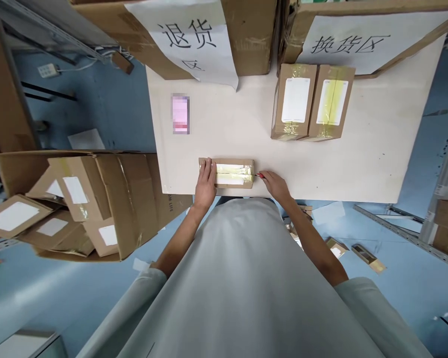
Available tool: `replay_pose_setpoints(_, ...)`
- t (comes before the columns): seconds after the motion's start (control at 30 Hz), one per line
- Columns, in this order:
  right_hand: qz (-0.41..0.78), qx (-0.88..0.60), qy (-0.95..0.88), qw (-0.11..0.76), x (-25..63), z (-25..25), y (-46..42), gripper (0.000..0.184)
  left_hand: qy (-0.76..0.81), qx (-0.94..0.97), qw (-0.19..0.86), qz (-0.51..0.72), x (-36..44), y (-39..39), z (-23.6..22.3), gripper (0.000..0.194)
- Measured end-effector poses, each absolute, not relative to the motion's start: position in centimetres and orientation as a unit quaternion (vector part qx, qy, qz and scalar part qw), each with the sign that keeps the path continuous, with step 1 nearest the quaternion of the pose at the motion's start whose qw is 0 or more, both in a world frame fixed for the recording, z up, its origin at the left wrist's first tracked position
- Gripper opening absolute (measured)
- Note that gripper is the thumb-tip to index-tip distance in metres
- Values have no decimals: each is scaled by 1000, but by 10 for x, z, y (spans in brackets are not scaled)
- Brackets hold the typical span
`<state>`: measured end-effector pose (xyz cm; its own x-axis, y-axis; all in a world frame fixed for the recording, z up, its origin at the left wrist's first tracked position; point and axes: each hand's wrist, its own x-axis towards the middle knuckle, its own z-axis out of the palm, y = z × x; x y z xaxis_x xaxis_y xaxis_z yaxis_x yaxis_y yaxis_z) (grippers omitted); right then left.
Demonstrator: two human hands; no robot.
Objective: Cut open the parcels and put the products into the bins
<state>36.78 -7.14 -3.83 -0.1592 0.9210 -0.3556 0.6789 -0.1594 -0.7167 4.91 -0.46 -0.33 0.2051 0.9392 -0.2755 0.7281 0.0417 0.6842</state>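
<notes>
carton between the hands, red tool at its right end

the carton [233, 168] lies near the front edge of the table [224, 119], directly ahead of the torso. its long axis runs left to right, across the person's front. the left hand [206, 185] covers the left end; the fingers are extended, close together, and laid over the top face rather than curled into a grip. the thumb position cannot be told. the right hand [277, 186] sits just beyond the right end, fingers pinched narrow on a small red tool [261, 175]. the tool points left, toward the short end face, roughly in line with the long centre seam. whether its tip touches the carton cannot be told. the right hand is nearer to that end; the left hand bears on the opposite one.

materials: the carton is a slim, oblong block of brown cardboard. white label paper shows on top, crossed lengthwise by glossy, yellowish, wrinkled tape. the table is pale, flat and matte. beyond the carton, toward the right, two taller boxes [295, 102] [331, 102] stand side by side, with similar labels and tape. a pink item [180, 114], pixelated, lies at far left. a large bin [138, 199] of folded cardboard, beside the table's left edge, holds further labelled boxes.
</notes>
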Motion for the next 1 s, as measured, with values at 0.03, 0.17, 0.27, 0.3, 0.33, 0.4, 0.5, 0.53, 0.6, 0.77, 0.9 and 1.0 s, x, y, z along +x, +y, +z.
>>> replay_pose_setpoints(0.03, 425, -647, -610, 170, 369, -39, -75, 45, 612, 683, 374, 140, 45, -4, -5, 62)
replay_pose_setpoints(0.17, 429, -703, -513, 240, 372, -41, -85, 51, 595, 705, 357, 143, 15, -2, -9, 62)
replay_pose_setpoints(0.27, 470, -703, -479, 237, 363, -43, -84, 52, 571, 729, 342, 161, -9, -1, -16, 61)
replay_pose_setpoints(0.3, 485, -697, -473, 236, 358, -42, -82, 53, 561, 736, 338, 169, -16, -1, -20, 60)
replay_pose_setpoints(0.33, 496, -691, -468, 239, 351, -41, -79, 53, 554, 741, 335, 178, -21, -1, -23, 59)
replay_pose_setpoints(0.4, 508, -684, -464, 243, 335, -37, -73, 53, 546, 742, 337, 194, -28, 0, -30, 58)
replay_pose_setpoints(0.5, 501, -687, -464, 247, 314, -26, -65, 53, 546, 730, 352, 212, -34, 2, -30, 58)
replay_pose_setpoints(0.53, 496, -690, -463, 251, 308, -21, -63, 53, 545, 728, 355, 215, -35, 3, -27, 58)
replay_pose_setpoints(0.6, 490, -693, -459, 264, 300, -12, -60, 54, 542, 731, 348, 226, -34, 4, -15, 57)
replay_pose_setpoints(0.77, 484, -688, -466, 274, 277, 16, -55, 55, 529, 735, 346, 247, -19, -6, 31, 61)
replay_pose_setpoints(0.9, 437, -708, -492, 256, 254, 53, -52, 54, 526, 715, 382, 256, -12, -15, 46, 59)
replay_pose_setpoints(1.0, 392, -731, -501, 245, 243, 83, -53, 54, 535, 678, 420, 278, -14, -21, 41, 60)
